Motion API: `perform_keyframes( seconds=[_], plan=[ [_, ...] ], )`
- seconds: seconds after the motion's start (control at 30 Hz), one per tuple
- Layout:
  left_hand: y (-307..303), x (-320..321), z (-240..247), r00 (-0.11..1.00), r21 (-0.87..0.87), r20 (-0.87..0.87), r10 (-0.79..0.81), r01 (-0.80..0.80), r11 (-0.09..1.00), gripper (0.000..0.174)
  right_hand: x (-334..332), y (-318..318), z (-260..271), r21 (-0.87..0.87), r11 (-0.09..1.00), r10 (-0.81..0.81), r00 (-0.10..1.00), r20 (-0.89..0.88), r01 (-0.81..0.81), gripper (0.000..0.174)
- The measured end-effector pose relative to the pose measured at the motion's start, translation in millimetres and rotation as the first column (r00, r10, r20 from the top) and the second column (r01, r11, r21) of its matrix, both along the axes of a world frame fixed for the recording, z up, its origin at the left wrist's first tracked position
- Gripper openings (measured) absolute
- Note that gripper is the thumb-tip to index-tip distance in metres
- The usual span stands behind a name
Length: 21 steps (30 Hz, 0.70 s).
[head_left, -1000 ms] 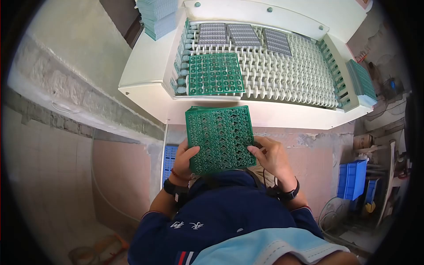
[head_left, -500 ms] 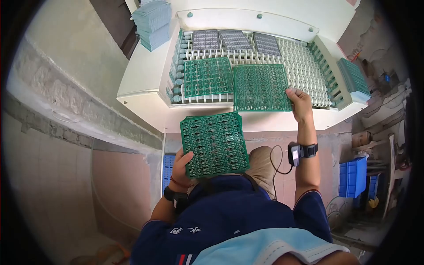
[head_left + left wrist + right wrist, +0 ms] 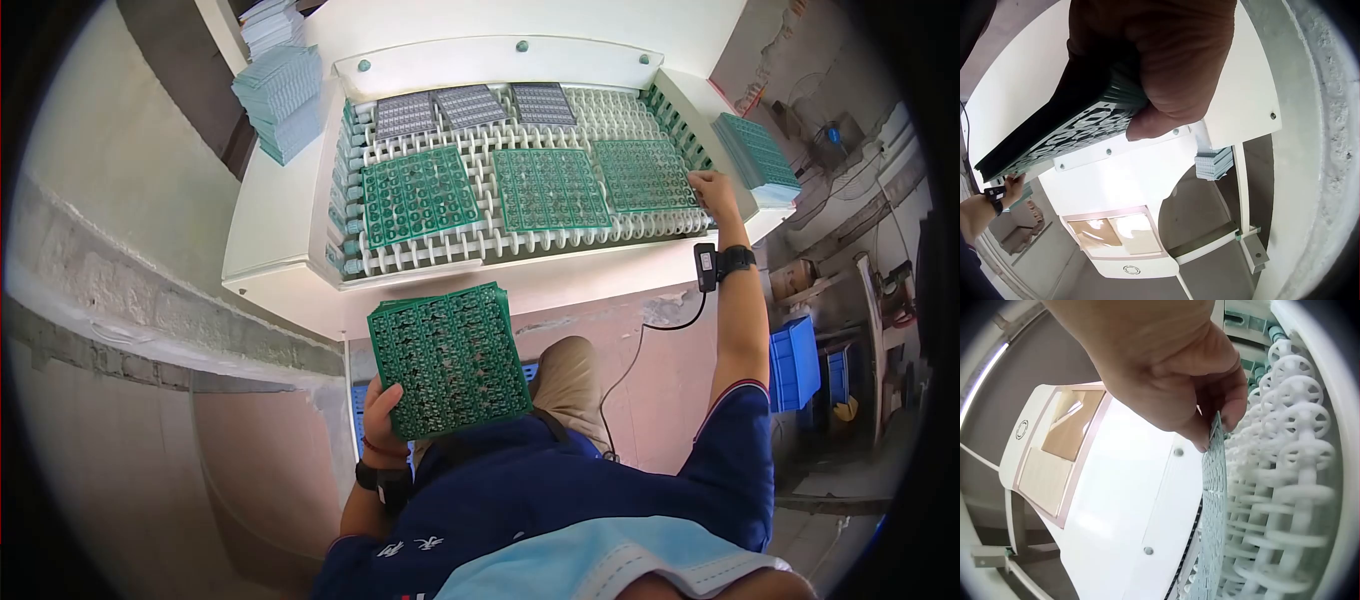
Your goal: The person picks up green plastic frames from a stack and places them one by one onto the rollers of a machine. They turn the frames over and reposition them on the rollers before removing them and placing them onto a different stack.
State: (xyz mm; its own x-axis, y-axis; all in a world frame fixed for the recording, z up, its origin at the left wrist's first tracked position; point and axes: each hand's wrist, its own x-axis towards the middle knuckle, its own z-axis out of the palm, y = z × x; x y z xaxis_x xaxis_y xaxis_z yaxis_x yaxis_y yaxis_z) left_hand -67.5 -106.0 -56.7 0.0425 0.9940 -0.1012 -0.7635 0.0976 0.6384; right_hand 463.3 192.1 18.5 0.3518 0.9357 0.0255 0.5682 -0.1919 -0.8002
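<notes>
My left hand [image 3: 382, 412] grips a stack of green circuit boards [image 3: 450, 360] in front of my body, thumb on the top face. In the left wrist view the stack [image 3: 1079, 128] shows edge-on under the thumb. My right hand [image 3: 716, 194] reaches to the right end of the roller conveyor and pinches the edge of one green circuit board [image 3: 648, 176]. The right wrist view has that board [image 3: 1213, 487] between thumb and fingers, close over the white rollers [image 3: 1297, 450]. Two more green boards, a middle one [image 3: 550, 190] and a left one [image 3: 420, 196], lie on the rollers.
Three grey panels [image 3: 405, 116] lie on the far rollers. Piles of boards stand on the machine's left ledge [image 3: 280, 105] and right ledge [image 3: 757, 155]. Blue crates [image 3: 795, 365] are at the right, and a concrete ledge [image 3: 180, 315] runs along the left.
My right hand left the stack, laid a board mid-conveyor, and is now at the right end with another board. The left hand keeps holding the stack. The head view has shifted.
</notes>
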Motion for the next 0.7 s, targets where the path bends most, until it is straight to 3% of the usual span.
perform_keyframes(
  seconds=[0.1,0.17,0.23,0.33,0.43,0.5,0.6,0.7],
  plan=[
    [4.4,6.5,2.0,1.000,0.002,-0.015,0.011,-0.011,1.000,0.039,7.4,-7.1,-1.6,0.093,0.995,-0.040,0.999,-0.031,0.042,0.022],
    [6.6,9.5,2.9,1.000,-0.007,-0.014,0.007,-0.007,1.000,0.039,-18.6,-22.8,-1.8,0.204,0.978,0.053,0.999,-0.006,-0.051,0.022],
    [9.4,12.5,4.8,1.000,-0.019,-0.014,0.002,-0.003,1.000,0.040,-66.7,-59.5,0.2,0.221,0.961,0.195,0.976,-0.099,-0.169,0.025],
    [18.1,18.3,12.7,0.999,-0.013,-0.028,0.018,-0.019,1.000,0.040,-142.8,-123.6,-15.4,0.137,0.873,0.484,0.794,-0.368,-0.469,0.027],
    [26.4,21.8,18.9,0.995,-0.010,-0.072,0.069,-0.070,0.998,0.039,-202.2,-174.6,-39.4,0.020,0.796,0.499,0.636,-0.589,-0.605,0.032],
    [27.6,16.2,11.6,0.993,-0.003,-0.107,0.048,-0.048,0.999,0.037,-232.4,-200.3,-49.7,0.014,0.742,0.550,0.596,-0.584,-0.671,0.034],
    [29.6,12.7,10.8,0.993,0.025,-0.109,0.049,-0.047,0.999,0.034,-265.6,-225.3,-30.1,-0.028,0.760,0.645,0.759,-0.090,-0.650,0.030],
    [28.1,13.3,11.8,0.996,0.054,-0.076,0.048,-0.044,0.998,0.036,-278.2,-233.5,-23.9,0.063,0.801,0.598,0.800,-0.044,-0.596,0.027]
  ],
)
